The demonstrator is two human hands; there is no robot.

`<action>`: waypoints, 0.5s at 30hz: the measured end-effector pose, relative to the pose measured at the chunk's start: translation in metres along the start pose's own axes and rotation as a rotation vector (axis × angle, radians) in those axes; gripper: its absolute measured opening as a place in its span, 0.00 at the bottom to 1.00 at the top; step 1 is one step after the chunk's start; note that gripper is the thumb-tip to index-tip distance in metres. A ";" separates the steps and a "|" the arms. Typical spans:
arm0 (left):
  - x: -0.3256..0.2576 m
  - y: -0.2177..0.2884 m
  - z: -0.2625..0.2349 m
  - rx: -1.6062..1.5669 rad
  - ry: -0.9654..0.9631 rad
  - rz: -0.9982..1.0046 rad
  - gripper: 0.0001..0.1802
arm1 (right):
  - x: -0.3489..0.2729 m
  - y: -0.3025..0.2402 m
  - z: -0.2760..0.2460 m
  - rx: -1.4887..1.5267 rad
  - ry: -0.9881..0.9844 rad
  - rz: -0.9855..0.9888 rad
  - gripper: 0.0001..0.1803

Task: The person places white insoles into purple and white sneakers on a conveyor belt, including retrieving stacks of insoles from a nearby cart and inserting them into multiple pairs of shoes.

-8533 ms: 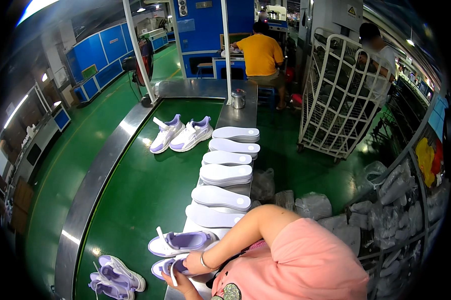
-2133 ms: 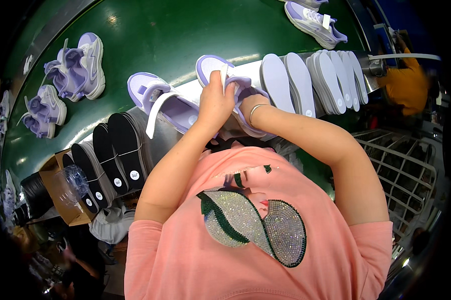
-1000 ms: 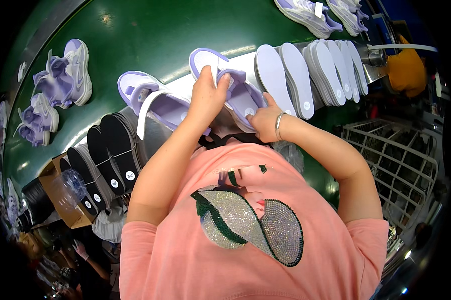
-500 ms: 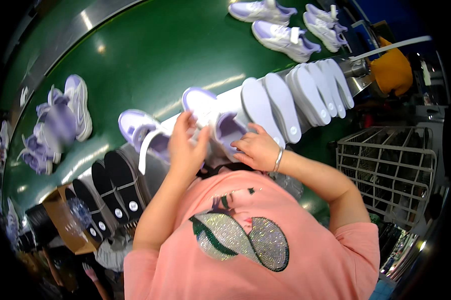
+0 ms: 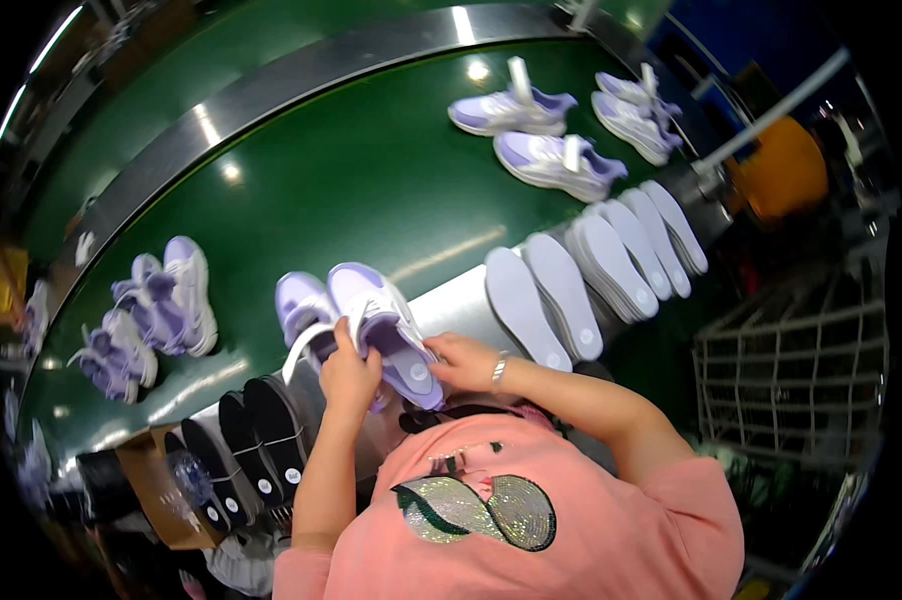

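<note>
A lavender and white sneaker lies toe away from me, between my hands. My left hand grips the left side of its collar, thumb by the opening. The fingers of my right hand are closed on the collar's right edge near the heel. A pale lavender insole with a round white label shows inside the opening. Against its left side sits a matching sneaker, its white strap hanging loose and its rear partly hidden by my left hand.
Pale insoles stand in a row on the metal ledge to the right. Bundled black insoles and a cardboard box are at lower left. Sneakers rest on the green belt, left and far right. A wire basket stands right.
My view has shifted, so the scene sits lower. Both hands have closed on the sneaker's collar, and the labelled insole now shows inside. The two sneakers are closer together.
</note>
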State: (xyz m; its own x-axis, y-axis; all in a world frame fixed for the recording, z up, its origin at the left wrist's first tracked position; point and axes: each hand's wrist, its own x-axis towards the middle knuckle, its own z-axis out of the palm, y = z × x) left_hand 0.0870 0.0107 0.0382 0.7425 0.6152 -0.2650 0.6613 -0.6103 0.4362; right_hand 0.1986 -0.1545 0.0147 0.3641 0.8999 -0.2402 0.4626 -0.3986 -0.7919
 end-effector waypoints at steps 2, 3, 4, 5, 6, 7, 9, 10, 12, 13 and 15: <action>0.020 -0.015 -0.009 0.006 0.073 0.014 0.29 | 0.005 0.017 -0.029 0.001 0.037 -0.065 0.21; 0.034 -0.022 -0.017 0.032 0.103 0.015 0.28 | 0.008 0.023 -0.051 0.032 0.132 -0.024 0.20; 0.048 -0.025 -0.028 0.059 0.133 0.014 0.28 | 0.012 0.023 -0.080 -0.076 0.220 -0.003 0.19; 0.065 -0.029 -0.040 0.068 0.192 -0.010 0.28 | 0.016 0.044 -0.106 -0.169 0.336 -0.055 0.17; 0.079 -0.032 -0.054 0.080 0.246 -0.040 0.28 | 0.019 0.056 -0.136 -0.147 0.404 -0.039 0.17; 0.090 -0.032 -0.072 0.061 0.287 -0.082 0.28 | 0.024 0.082 -0.167 -0.307 0.449 -0.078 0.17; 0.103 -0.042 -0.090 -0.023 0.405 -0.128 0.28 | 0.030 0.119 -0.220 -0.489 0.550 0.167 0.18; 0.107 -0.051 -0.089 -0.086 0.488 -0.128 0.29 | 0.031 0.154 -0.246 -0.529 0.633 0.164 0.19; 0.112 -0.050 -0.076 -0.152 0.622 -0.083 0.28 | 0.023 0.225 -0.298 -0.655 0.696 0.203 0.20; 0.111 -0.044 -0.065 -0.181 0.637 -0.052 0.27 | 0.015 0.262 -0.321 -0.749 0.740 0.326 0.21; 0.071 -0.045 -0.036 -0.198 0.652 -0.053 0.25 | 0.024 0.286 -0.344 -0.758 0.657 0.537 0.25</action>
State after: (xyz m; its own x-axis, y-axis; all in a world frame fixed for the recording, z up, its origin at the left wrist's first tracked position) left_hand 0.1057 0.1000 0.0307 0.4526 0.8544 0.2554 0.6168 -0.5068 0.6023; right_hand 0.6183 -0.3078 -0.0244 0.9128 0.4021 0.0712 0.4070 -0.9100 -0.0786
